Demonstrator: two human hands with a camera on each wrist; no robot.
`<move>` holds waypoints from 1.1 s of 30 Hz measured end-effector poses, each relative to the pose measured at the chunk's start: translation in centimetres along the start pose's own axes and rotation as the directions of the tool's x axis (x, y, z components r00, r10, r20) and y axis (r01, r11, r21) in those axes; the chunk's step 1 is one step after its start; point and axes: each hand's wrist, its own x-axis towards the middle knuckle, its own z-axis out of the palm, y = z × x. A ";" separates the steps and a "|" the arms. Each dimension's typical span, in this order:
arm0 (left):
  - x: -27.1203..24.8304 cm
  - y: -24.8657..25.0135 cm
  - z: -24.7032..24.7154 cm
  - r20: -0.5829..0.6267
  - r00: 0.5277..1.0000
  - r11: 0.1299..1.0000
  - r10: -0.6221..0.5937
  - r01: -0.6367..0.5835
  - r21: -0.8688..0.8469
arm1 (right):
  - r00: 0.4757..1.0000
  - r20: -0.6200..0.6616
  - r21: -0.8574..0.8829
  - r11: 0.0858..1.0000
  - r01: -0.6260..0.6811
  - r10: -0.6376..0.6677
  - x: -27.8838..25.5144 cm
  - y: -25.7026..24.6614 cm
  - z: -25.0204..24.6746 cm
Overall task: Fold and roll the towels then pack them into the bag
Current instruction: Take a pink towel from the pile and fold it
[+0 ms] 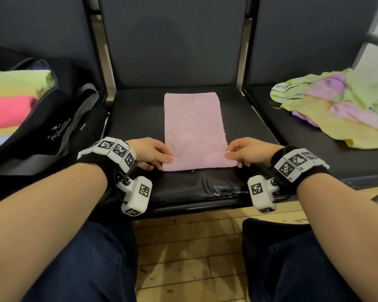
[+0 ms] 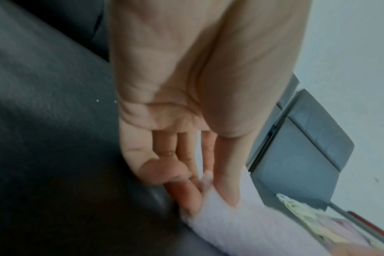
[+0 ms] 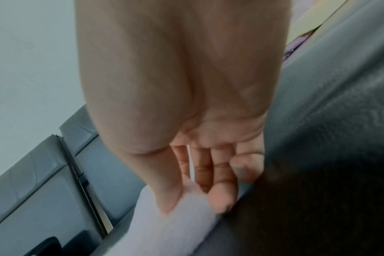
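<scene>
A pink towel [image 1: 194, 127], folded into a long strip, lies flat on the middle black seat [image 1: 135, 114]. My left hand [image 1: 162, 159] pinches its near left corner, thumb on top and fingers under the edge. My right hand [image 1: 232, 156] pinches the near right corner the same way. The left wrist view shows the left hand's fingers [image 2: 186, 195] under the pale towel [image 2: 248, 225]. In the right wrist view the thumb and fingers [image 3: 221, 195] clasp the towel [image 3: 175, 230]. A black bag [image 1: 52, 127] at left holds rolled towels [image 1: 11, 101].
A loose heap of green, yellow and purple towels [image 1: 340, 105] lies on the right seat. The bag's grey strap [image 1: 79, 118] hangs toward the middle seat. Dark seat backs stand behind. My knees and the wooden floor [image 1: 188, 247] are below the seat's front edge.
</scene>
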 end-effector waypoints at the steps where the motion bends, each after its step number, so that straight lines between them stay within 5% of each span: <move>1: 0.1 0.1 0.0 -0.002 1.000 1.000 0.000 0.000 0.011 | 1.000 -0.011 -0.012 1.000 -0.003 0.003 0.1 0.0 0.2; 8: 0.2 0.3 1.0 -0.050 0.998 0.999 -0.048 0.047 -0.024 | 0.994 -0.106 -0.159 0.986 -0.043 0.026 0.5 -0.5 0.8; 13: 0.1 0.8 1.4 -0.194 0.972 0.980 0.135 -0.101 0.173 | 0.991 -0.132 -0.422 0.906 -0.040 -0.017 0.4 -1.5 1.4; 16: 0.0 0.8 1.7 -0.239 0.950 0.949 0.201 -0.128 0.289 | 0.974 -0.161 -0.493 0.868 0.061 -0.160 0.2 -1.4 1.4; 19: -0.5 1.2 2.0 -0.193 0.937 0.887 0.293 -0.190 0.421 | 0.955 -0.096 -0.503 0.842 0.195 -0.279 -0.4 -1.5 1.6; 23: -0.8 1.6 2.1 -0.170 0.904 0.817 0.391 -0.257 0.516 | 0.969 -0.071 -0.476 0.862 0.174 -0.235 -1.3 -1.5 1.0; 33: -0.4 1.4 1.5 -0.012 0.968 0.704 0.249 -0.173 0.689 | 0.973 -0.019 -0.507 0.841 0.188 -0.229 -1.7 -0.8 1.0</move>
